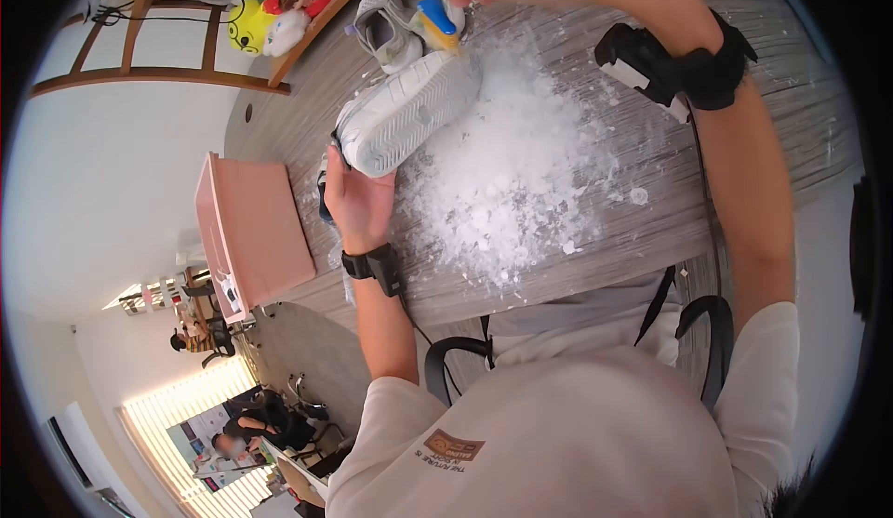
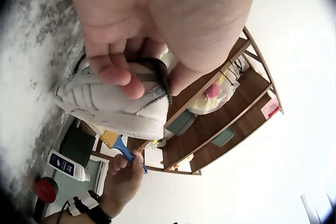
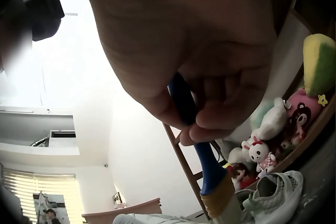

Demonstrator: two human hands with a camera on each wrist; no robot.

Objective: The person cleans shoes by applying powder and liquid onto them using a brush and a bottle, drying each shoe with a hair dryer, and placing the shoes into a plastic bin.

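A white sneaker (image 1: 409,113) lies tilted over the table, its ridged sole toward the head camera. My left hand (image 1: 358,202) grips it at the dark-lined heel opening, thumb on one side and fingers on the other in the left wrist view. My right hand (image 3: 205,66) pinches the blue handle of a flat paintbrush (image 3: 212,169) with a yellow ferrule. In the head view the brush's head is right at the sneaker's toe end. White powder (image 1: 521,165) with small lumps covers the tabletop beside the sneaker.
Another light sneaker (image 1: 391,44) stands behind the held one. Plush toys (image 1: 270,20) fill a wooden shelf at the back. A pink bin (image 1: 265,230) stands left of the table (image 1: 651,239). A white bottle (image 2: 65,164) and a red lid (image 2: 46,190) show in the left wrist view.
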